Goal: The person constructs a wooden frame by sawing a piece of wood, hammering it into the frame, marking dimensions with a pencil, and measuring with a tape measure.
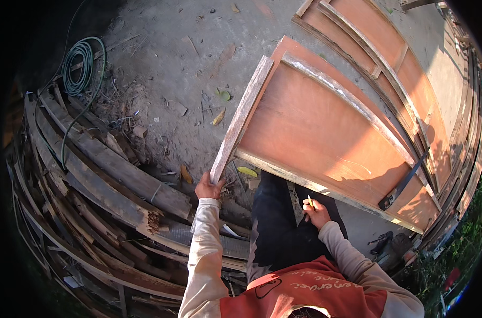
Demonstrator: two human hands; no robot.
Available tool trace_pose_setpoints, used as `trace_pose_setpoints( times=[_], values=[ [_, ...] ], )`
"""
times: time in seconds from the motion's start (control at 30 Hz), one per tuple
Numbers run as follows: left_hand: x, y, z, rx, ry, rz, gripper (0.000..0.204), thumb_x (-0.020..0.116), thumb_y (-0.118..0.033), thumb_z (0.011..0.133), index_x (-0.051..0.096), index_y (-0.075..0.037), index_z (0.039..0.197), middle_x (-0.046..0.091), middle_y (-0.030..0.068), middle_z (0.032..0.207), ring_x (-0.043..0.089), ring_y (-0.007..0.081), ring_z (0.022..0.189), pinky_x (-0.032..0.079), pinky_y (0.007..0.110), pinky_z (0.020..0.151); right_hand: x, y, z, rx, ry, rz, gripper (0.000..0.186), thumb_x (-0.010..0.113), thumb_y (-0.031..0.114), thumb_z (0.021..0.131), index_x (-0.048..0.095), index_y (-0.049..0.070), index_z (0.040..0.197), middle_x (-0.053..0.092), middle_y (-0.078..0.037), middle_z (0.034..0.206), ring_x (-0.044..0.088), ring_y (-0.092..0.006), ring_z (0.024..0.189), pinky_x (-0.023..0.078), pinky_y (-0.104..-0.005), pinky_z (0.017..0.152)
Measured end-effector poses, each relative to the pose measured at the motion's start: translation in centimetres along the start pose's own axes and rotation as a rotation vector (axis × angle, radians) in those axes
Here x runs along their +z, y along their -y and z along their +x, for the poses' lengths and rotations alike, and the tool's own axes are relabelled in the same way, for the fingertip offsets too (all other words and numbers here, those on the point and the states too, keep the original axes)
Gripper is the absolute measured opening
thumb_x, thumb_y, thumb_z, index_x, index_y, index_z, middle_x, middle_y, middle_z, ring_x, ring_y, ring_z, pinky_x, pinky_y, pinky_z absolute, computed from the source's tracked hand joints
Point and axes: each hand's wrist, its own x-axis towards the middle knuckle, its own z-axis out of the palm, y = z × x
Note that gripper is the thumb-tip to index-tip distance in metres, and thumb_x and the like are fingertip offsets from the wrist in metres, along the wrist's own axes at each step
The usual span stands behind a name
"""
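Observation:
My left hand (208,187) grips the near end of a rough wooden batten (243,116), which lies across the left end of a reddish plywood panel (320,122). Along the panel's long edges run narrower wooden strips; the near strip (304,182) passes just above my legs. My right hand (317,213) is closed round a short, thin yellow stick that looks like a pencil (310,200), close to this near strip. A handsaw (405,183) with a dark blade rests on the panel's right part.
A second framed plywood panel (376,47) lies behind at the upper right. Stacked old planks (92,146) fill the left side, with a coiled green hose (78,66) beyond them. More long boards (470,127) line the right edge, near grass (458,259).

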Motion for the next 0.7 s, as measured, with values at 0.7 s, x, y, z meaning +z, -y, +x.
trace_pose_setpoints(
  times=[0.7],
  values=[
    [3.6, -1.2, 3.4, 0.046, 0.013, -0.001, 0.06, 0.084, -0.039, 0.066, 0.066, -0.014, 0.118, 0.071, 0.02, 0.1, 0.069, 0.0387, 0.095, 0.053, 0.044, 0.084, -1.5, 0.6, 2.3, 0.064, 0.002, -0.003, 0.032, 0.06, 0.024, 0.097, 0.061, 0.0, 0.117, 0.063, -0.006, 0.082, 0.057, -0.0116, 0.06, 0.048, -0.0282, 0.059]
  ],
)
